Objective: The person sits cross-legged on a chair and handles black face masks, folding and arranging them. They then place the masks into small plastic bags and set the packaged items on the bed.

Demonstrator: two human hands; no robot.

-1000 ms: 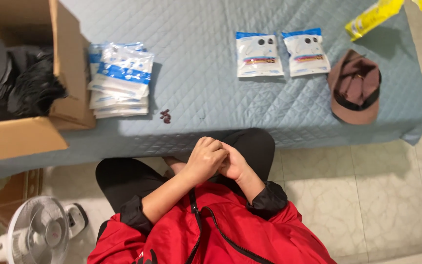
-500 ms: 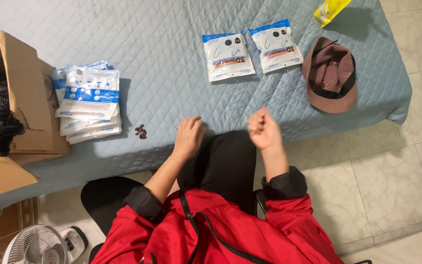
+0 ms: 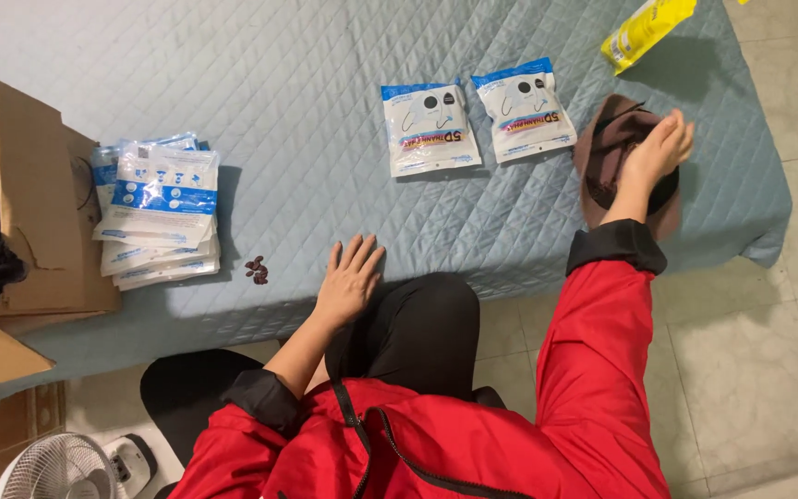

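My right hand [image 3: 655, 155] reaches out over a brown cap [image 3: 613, 159] lying on the right side of a grey-blue quilted mattress [image 3: 307, 120]; the fingers touch the cap, and whether they grip it I cannot tell. My left hand [image 3: 350, 277] rests flat, fingers apart, on the mattress's near edge above my black-trousered knee. Two white and blue flat packets [image 3: 429, 127] [image 3: 523, 109] lie side by side left of the cap.
A stack of similar white and blue packets [image 3: 159, 208] sits at the left beside an open cardboard box [image 3: 39, 222] holding dark items. Small dark bits [image 3: 257, 270] lie near the edge. A yellow packet [image 3: 646, 28] is at the far right. A fan [image 3: 53, 467] stands on the tiled floor.
My hands were clasped together in my lap, then parted. The right hand has stretched out to the brown cap; the left has settled flat on the mattress edge.
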